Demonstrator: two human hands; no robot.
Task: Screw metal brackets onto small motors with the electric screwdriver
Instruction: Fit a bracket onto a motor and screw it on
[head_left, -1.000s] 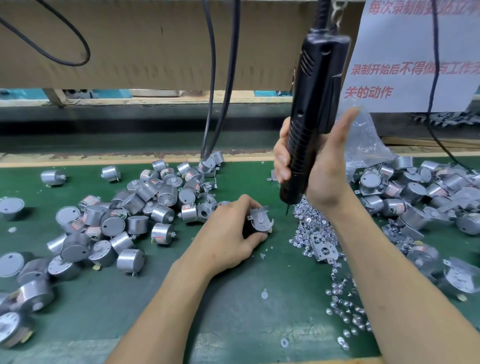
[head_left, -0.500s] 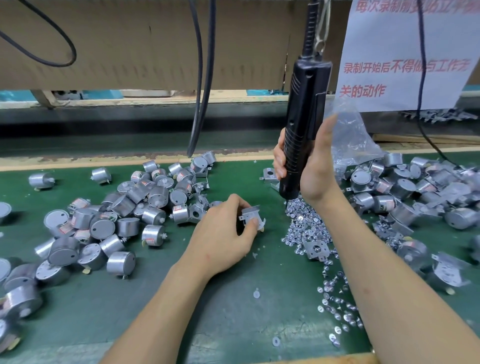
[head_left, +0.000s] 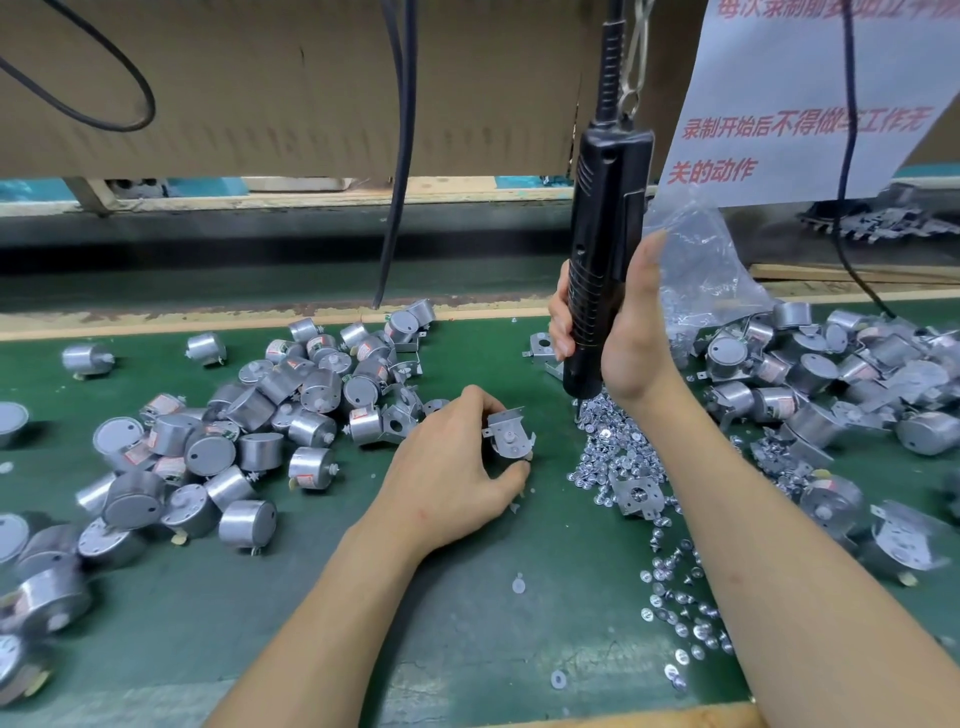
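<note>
The left grip (head_left: 452, 467) pinches a small motor (head_left: 508, 436) with its bracket, low over the green bench (head_left: 467, 613). The right grip (head_left: 631, 338) is wrapped around the hanging electric screwdriver (head_left: 605, 208), whose tip is at the screw pile (head_left: 618, 457).

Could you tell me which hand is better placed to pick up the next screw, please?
Right. The right grip holds the electric screwdriver upright with its tip at the screw pile, while the left grip is busy holding the motor with its bracket.
</note>
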